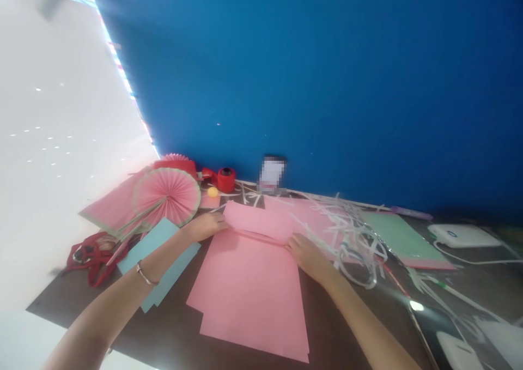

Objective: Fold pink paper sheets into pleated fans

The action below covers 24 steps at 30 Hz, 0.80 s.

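Observation:
A pink paper sheet (pixel 259 220) with a narrow fold along its near edge lies between my hands, over a loose stack of pink sheets (pixel 253 293). My left hand (pixel 207 226) pinches the folded edge at its left end. At the right end of the same fold, my right hand (pixel 304 253) is closed on the sheet. Light blue sheets (pixel 163 283) lie partly under my left forearm. Beyond my left hand stands a pleated pink paper fan (pixel 167 198) with a pale green rim.
White paper strips (pixel 339 223) and scissors (pixel 362 269) lie to the right. Further right are a green sheet (pixel 404 236), a white device (pixel 463 235) with a cable, and a phone (pixel 437 332). Red ribbon (pixel 98 266) lies left. A blue wall (pixel 306 86) rises behind the table.

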{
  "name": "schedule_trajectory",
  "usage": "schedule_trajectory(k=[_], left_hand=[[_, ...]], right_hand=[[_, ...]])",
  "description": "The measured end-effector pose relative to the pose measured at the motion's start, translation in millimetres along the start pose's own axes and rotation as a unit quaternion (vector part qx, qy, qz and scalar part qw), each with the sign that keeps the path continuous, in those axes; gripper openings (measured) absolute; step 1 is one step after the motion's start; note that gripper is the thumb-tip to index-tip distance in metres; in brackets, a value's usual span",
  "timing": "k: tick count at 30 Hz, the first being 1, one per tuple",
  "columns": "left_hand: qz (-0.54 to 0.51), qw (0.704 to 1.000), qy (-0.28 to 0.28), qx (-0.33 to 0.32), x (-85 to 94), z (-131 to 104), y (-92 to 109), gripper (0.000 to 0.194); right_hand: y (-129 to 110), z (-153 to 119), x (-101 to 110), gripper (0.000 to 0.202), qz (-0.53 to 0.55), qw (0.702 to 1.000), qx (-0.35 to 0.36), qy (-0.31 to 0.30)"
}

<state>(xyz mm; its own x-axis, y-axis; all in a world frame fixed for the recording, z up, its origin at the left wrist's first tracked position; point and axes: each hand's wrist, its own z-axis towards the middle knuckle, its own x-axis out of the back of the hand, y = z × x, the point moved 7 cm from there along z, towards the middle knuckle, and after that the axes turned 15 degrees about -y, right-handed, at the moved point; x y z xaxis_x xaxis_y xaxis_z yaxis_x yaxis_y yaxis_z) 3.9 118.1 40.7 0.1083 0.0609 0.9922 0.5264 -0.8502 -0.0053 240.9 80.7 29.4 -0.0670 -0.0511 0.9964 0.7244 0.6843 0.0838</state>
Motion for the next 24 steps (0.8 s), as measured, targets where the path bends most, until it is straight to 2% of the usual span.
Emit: schedule_trajectory(k=[3,6,9,12,17,24], left_hand=[[-0.057,0.998,0.004,0.003,2.1,-4.0,-4.3,0.027],[-0.158,0.987,-0.003,0.017,5.8,-4.4,-12.8,0.028],[-0.233,0.972,-0.015,0.04,8.6,-2.5,-22.5,0.029],[-0.264,0.963,-0.027,0.047,8.9,1.1,-29.0,0.026],[-0.22,0.974,-0.029,0.036,7.0,3.8,-28.9,0.025],[-0.076,0.997,0.026,0.002,-0.9,-12.3,-11.3,0.025]], right_hand=[[2.5,-0.9,-0.6,0.028,0.038,0.999,-0.002,-0.015],[8.5,-1.8,4.3,0.025,0.112,0.993,-0.018,-0.028],[17.9,-1.7,9.0,0.022,0.189,0.98,-0.049,-0.048],[28.2,-1.6,8.2,0.02,0.247,0.963,-0.074,-0.073],[40.1,-8.3,1.2,0.022,0.275,0.953,-0.093,-0.081],[35.0,-24.5,-5.8,0.026,0.154,0.986,-0.059,-0.032]])
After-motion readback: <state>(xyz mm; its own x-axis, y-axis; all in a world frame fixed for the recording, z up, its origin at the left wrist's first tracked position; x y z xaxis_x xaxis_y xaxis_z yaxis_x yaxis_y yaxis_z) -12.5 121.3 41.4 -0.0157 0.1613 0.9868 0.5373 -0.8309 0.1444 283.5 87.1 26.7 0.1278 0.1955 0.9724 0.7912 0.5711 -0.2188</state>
